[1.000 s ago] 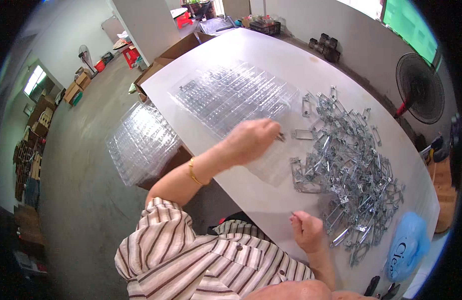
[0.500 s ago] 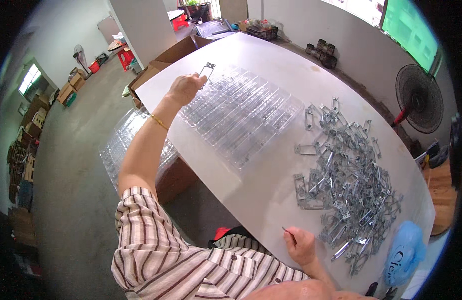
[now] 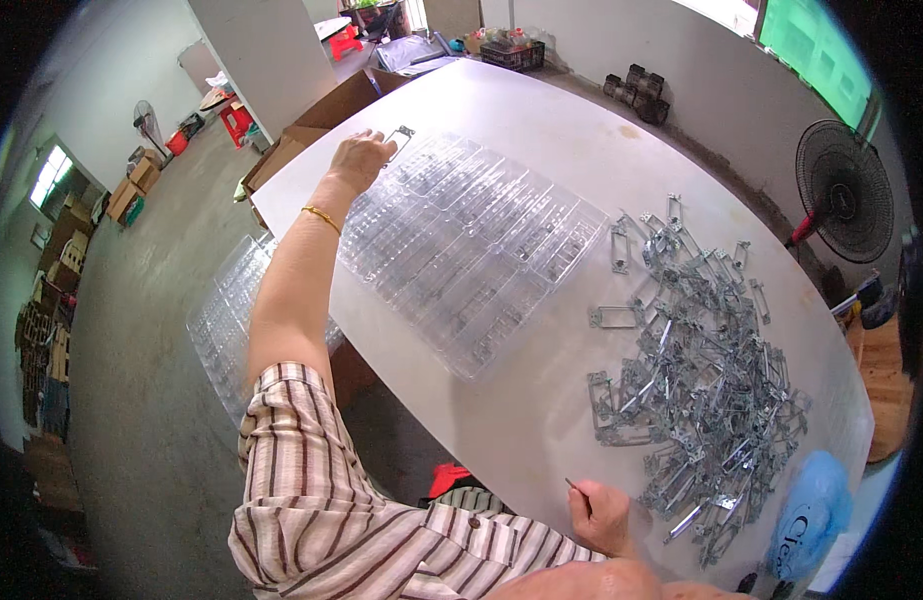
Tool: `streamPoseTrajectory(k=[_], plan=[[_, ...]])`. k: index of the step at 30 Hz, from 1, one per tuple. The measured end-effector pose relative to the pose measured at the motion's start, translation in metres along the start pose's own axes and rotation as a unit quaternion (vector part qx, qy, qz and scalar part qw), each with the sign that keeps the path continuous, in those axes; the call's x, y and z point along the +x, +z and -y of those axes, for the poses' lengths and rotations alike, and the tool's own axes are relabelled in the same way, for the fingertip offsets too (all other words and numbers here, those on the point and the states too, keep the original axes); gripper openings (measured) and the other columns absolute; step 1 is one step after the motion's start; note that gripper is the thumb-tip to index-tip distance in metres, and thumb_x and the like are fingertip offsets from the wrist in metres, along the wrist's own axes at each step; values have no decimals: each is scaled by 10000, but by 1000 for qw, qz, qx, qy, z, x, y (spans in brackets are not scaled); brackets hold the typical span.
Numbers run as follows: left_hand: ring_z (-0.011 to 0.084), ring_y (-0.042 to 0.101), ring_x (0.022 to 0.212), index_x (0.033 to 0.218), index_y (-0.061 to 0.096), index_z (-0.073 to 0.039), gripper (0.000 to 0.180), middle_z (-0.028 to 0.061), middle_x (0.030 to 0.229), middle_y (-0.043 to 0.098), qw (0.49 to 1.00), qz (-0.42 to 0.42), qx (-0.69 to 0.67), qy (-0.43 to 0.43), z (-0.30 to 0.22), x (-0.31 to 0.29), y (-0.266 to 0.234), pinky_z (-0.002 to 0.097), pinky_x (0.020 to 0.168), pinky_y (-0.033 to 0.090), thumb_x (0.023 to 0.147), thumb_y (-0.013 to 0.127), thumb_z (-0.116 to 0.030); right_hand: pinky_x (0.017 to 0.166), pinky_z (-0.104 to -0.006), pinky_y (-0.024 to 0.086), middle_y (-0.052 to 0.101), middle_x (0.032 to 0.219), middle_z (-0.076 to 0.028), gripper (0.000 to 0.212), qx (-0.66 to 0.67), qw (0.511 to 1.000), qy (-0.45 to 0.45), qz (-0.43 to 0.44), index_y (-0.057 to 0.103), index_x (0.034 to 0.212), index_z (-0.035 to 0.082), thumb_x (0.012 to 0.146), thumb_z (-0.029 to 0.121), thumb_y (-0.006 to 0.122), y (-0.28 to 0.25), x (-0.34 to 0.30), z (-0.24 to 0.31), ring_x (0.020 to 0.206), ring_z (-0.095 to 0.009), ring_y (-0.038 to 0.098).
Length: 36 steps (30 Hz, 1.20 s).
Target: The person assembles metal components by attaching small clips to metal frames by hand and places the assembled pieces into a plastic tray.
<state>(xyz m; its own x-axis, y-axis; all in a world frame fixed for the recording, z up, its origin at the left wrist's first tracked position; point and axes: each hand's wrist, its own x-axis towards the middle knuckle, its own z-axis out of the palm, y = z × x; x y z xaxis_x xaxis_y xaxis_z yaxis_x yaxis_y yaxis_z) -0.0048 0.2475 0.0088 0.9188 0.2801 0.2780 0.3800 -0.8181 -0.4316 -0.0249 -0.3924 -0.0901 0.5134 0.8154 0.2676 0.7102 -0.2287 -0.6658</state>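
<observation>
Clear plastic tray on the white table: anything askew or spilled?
Nothing stands out. The clear plastic compartment tray lies flat on the white table; the grey metal brackets sit in one loose heap beside it, none over the edge.

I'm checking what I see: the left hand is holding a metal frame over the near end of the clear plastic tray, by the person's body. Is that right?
Not quite. The left hand does hold a metal frame, but over the far end of the clear plastic tray, with the arm stretched away from the body. The head view shows it.
</observation>
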Motion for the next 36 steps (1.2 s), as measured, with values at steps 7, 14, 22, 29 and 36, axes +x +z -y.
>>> streamPoseTrajectory(k=[7,14,22,29,36], plan=[[272,641,1089,948,665,-109,92,100,1032,675,998,38,-38,-17,2,7,26,390,918,551,913,584,-80,544,-439,502,640,721,-112,172,-22,1000,8,-1,608,994,86,859,88,715,1,2,5,597,-343,634],[279,646,1081,930,637,-99,82,95,982,672,999,16,-48,9,5,11,43,376,916,551,889,589,-48,529,-432,498,643,725,-114,190,-25,1000,-9,-5,607,1003,78,852,81,722,2,4,5,582,-336,630],[228,629,1094,889,692,-141,123,66,1004,683,999,32,-38,0,-3,16,43,368,979,504,899,588,-75,525,-423,496,637,710,-109,202,-40,999,-7,-1,603,1004,75,846,77,728,5,5,4,567,-324,623],[212,611,1092,840,723,-153,123,40,975,676,1000,-5,-3,-8,-4,19,47,376,984,478,856,632,-72,519,-424,489,631,699,-109,197,-36,999,3,5,606,996,70,843,76,731,4,6,3,562,-323,620],[205,608,1092,825,740,-160,128,37,983,678,1000,16,16,-9,-7,19,47,370,980,472,862,636,-94,516,-425,486,629,694,-109,190,-36,999,-5,-8,610,993,70,844,76,729,8,-2,1,561,-323,616]])
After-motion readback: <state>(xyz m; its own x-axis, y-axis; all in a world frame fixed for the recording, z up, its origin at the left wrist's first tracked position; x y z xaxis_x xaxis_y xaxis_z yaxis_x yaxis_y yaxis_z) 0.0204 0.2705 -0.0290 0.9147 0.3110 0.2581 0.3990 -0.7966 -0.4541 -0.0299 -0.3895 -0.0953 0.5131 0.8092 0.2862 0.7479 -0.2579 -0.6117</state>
